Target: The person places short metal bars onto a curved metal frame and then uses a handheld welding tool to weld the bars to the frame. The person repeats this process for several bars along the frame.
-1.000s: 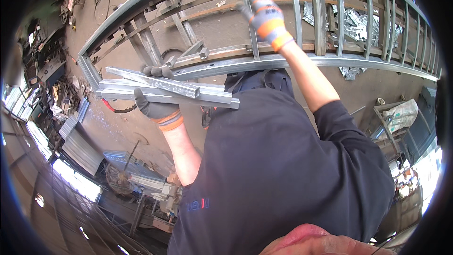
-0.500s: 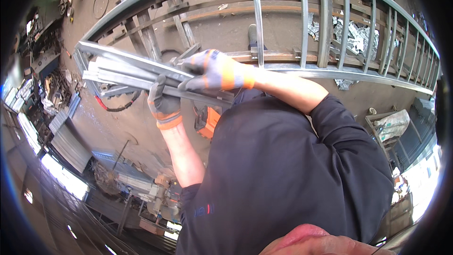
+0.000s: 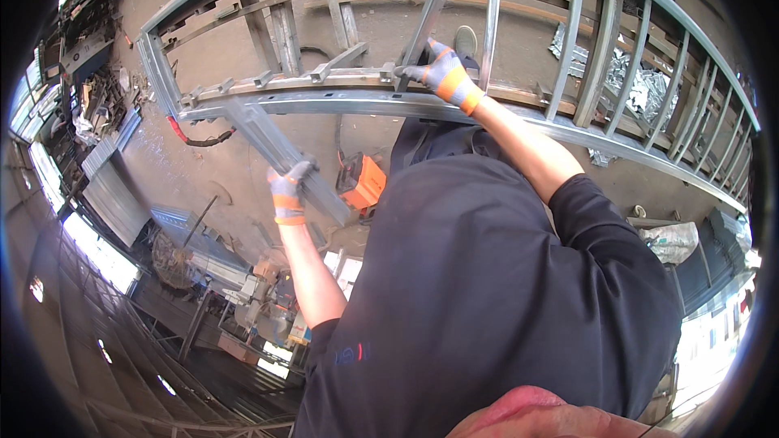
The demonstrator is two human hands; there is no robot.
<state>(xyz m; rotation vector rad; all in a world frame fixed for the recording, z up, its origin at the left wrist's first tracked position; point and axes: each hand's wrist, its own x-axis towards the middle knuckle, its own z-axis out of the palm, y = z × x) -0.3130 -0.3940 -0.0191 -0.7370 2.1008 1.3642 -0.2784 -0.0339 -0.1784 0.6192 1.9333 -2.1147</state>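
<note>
A long ladder-like steel frame [image 3: 324, 104] lies across the far side on low supports. My right hand [image 3: 448, 81], in a grey and orange glove, closes round the near end of a slanted metal bar [image 3: 436, 4]. That bar spans the frame, its near end close to the slotted near rail. Off the near side, my left hand [image 3: 290, 193], gloved alike, grips a bundle of grey metal bars [image 3: 272, 146] by its edge. The bundle tilts, with its far end next to the near rail. How many bars it holds I cannot tell.
Upright rungs [image 3: 491, 24] fill the frame to the right. An orange box-shaped device [image 3: 365, 182] stands on the floor near my body. A red and black cable [image 3: 199, 140] hangs at the left corner. Silvery scrap pieces [image 3: 641, 93] lie beneath the frame.
My right hand has left the bundle and moved right, now holding a single bar across the frame. My left hand has brought the bundle down off the frame, turning it steeper.
</note>
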